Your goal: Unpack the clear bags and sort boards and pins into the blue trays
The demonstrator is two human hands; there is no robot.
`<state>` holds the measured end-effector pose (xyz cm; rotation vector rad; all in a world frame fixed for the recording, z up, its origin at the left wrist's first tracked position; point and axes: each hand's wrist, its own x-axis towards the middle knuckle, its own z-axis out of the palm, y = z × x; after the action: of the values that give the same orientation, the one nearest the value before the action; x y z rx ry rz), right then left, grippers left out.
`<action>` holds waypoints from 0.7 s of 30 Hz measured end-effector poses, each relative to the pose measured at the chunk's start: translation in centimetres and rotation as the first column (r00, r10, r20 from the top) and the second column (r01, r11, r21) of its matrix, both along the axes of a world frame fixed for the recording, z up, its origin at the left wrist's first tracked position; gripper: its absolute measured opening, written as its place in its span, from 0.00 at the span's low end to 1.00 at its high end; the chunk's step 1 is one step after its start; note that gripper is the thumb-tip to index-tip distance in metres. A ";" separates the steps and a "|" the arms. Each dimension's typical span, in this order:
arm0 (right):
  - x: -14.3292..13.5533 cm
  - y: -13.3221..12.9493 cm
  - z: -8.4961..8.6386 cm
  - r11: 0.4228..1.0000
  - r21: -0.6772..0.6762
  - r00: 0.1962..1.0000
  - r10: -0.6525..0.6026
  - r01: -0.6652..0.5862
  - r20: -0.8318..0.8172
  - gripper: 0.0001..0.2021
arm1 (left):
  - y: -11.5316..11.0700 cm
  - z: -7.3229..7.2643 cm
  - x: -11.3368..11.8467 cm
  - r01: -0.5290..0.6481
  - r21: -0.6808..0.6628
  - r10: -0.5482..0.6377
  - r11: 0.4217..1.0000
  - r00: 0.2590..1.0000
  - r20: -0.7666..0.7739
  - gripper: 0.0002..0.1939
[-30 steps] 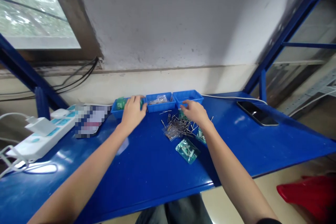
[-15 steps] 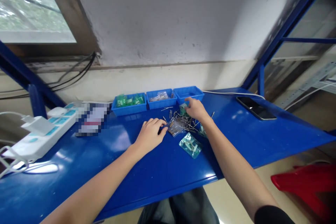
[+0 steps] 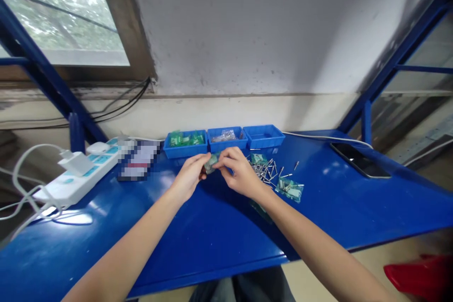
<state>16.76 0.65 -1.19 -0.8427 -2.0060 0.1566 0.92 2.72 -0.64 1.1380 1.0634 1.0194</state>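
Observation:
Above the blue table [image 3: 208, 231], my left hand [image 3: 189, 174] pinches a small greenish see-through plastic bag [image 3: 211, 163]. The fingers of my right hand [image 3: 240, 172] close on the bag's other side; its contents cannot be made out. Just right of my right hand lies a loose pile of thin metal pins [image 3: 267, 170]. A green plastic bag [image 3: 259, 158] rests at the back of this pile. Another green bag with pale pieces [image 3: 290, 189] lies to its right. My right forearm partly covers a further green bag [image 3: 261, 210].
Along the wall stand three blue bins: one with green bags [image 3: 186, 146], one with clear bags [image 3: 227, 144], and a third [image 3: 264, 137] at the right. A power strip [image 3: 81, 174] with cables and a pixelated phone-like object [image 3: 139, 160] lie left; a black phone [image 3: 359, 159] lies right.
My right hand has moved left from the pile to meet my left hand. Both hands, earlier apart over the table, now hold a small bag between them. The view has shifted slightly.

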 end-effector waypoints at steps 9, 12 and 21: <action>0.2 0.6 0.6 0.846 -0.526 0.915 -0.277 0.087 -0.294 0.18 | -0.9 -0.6 0.2 0.144 0.808 0.331 0.571 0.861 -0.387 0.05; 0.3 0.8 0.7 0.809 -0.588 0.868 -0.295 0.005 -0.399 0.16 | -1.4 -0.5 0.4 0.207 0.839 0.347 0.504 0.841 -0.416 0.05; 0.1 -0.4 0.7 0.960 -0.265 0.995 -0.101 0.094 -0.015 0.12 | -0.5 -0.2 0.2 0.029 0.036 -0.027 0.999 0.998 -0.055 0.28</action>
<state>16.85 0.29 -0.47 -1.0992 -1.9385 0.3838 1.16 2.24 -0.82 1.2137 1.0728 0.9943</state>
